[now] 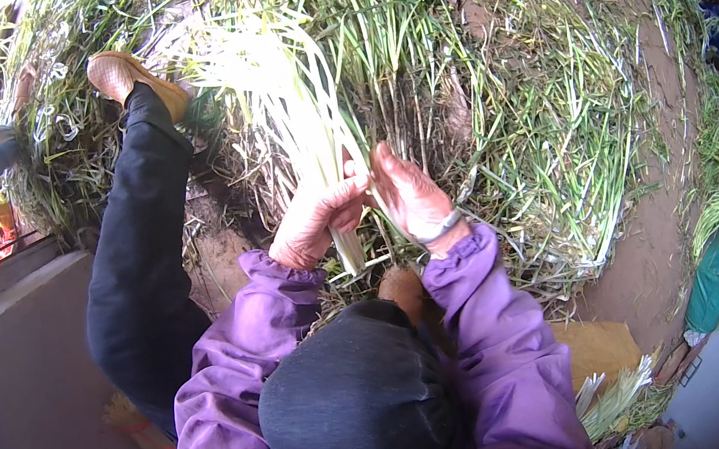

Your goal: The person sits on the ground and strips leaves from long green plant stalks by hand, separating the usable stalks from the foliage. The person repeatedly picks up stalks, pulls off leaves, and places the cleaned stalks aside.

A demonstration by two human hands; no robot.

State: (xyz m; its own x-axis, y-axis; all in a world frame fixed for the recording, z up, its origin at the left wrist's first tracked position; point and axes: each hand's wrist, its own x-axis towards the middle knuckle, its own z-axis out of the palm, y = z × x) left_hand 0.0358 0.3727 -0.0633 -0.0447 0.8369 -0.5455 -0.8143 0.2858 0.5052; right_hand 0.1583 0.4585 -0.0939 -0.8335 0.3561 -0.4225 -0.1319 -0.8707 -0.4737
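Observation:
My left hand point(320, 220) is closed around a bundle of pale leafy stalks point(315, 132), their white lower ends pointing towards me and their tops fanning away in bright glare. Close beside it, my right hand point(407, 191) has its fingers bent at a thin green stalk on the bundle's right side; whether it grips that stalk is hidden from this angle. A pale band circles the right wrist. Under and beyond both hands lie long green stalks with brownish lower ends point(395, 97).
Loose leaves and trimmings point(553, 142) cover the soil at right. My bent knee point(391, 369) is close below my hands. A low wall point(19, 367) stands at left. Another person's sleeve or leg shows at far left. Cardboard point(594, 349) and a green cloth bundle point(718, 278) lie lower right.

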